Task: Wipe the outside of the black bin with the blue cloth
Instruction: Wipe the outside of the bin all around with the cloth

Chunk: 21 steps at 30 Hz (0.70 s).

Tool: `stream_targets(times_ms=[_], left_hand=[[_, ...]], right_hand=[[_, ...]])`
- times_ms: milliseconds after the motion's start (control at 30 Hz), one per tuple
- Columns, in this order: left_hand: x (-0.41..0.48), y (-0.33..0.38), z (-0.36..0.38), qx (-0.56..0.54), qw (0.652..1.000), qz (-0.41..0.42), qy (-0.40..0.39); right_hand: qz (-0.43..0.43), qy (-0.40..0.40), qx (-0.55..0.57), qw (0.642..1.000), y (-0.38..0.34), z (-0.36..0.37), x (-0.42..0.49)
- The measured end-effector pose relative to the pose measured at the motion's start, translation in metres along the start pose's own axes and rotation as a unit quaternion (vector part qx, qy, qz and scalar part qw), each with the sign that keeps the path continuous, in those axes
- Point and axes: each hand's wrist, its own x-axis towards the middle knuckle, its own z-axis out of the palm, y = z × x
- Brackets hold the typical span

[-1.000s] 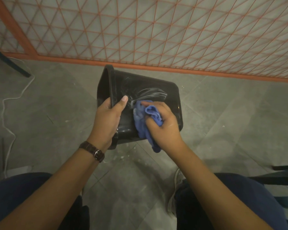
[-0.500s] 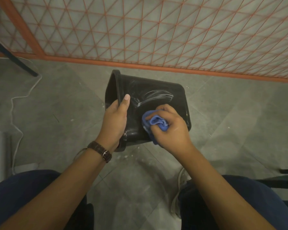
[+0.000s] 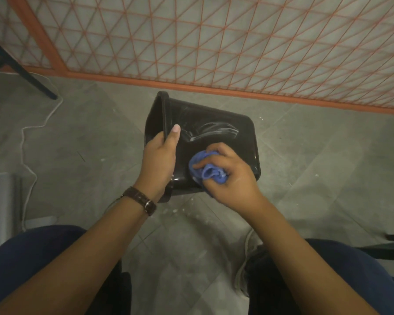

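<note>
The black bin (image 3: pixel 216 142) is held off the grey tiled floor (image 3: pixel 316 169), tipped on its side near the middle of the view. Its long axis runs from about 10 o'clock to 4 o'clock: the rimmed open mouth (image 3: pixel 162 110) faces 9 to 10 o'clock, and the closed base end points toward 3 to 4 o'clock. 1 broad outer wall faces up at the camera, glossy, with pale curved smear marks (image 3: pixel 214 130) across its upper half.

The left hand (image 3: pixel 159 162) grips the bin at the mouth end, at the bin's 8 o'clock side. Its thumb lies flat on the outer wall, tip pointing to 12 o'clock, while the other fingers curl over the rim and go out of sight inside. A dark brown watch (image 3: pixel 142 200) sits on that wrist.

The right hand (image 3: pixel 230 176) is closed in a loose fist around the blue cloth (image 3: pixel 205 171), which is bunched into a wad. The fingers wrap over the top of it and the thumb pins it from the near side. The cloth presses on the outer wall at the bin's 6 o'clock edge, just right of the left hand, the 2 hands near but apart.

Beyond the bin, at 12 o'clock, an orange lattice panel (image 3: pixel 237 42) stands along the floor. A white cord (image 3: pixel 30 133) trails at 9 o'clock. Dark blue trouser legs (image 3: pixel 21 264) fill the lower corners.
</note>
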Motion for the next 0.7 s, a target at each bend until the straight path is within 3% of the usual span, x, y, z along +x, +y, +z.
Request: stream_targets(times_ms=[167,433,567,700], left_hand=[[0.0,-0.003,-0.002,0.007,1.0,-0.005,-0.009],[-0.004,-0.006,0.001,0.014,0.999,0.014,-0.028],[0.0,-0.006,-0.006,0.013,1.0,-0.003,-0.02],[0.0,-0.003,-0.01,0.03,0.999,-0.01,-0.027]], right_hand=[[0.053,0.065,-0.056,0.995,0.008,-0.003,-0.002],[-0.052,-0.07,-0.048,0.995,-0.004,0.011,-0.005],[-0.015,-0.038,-0.034,0.999,0.004,-0.006,-0.007],[0.082,0.028,-0.057,0.995,0.028,-0.026,-0.009]])
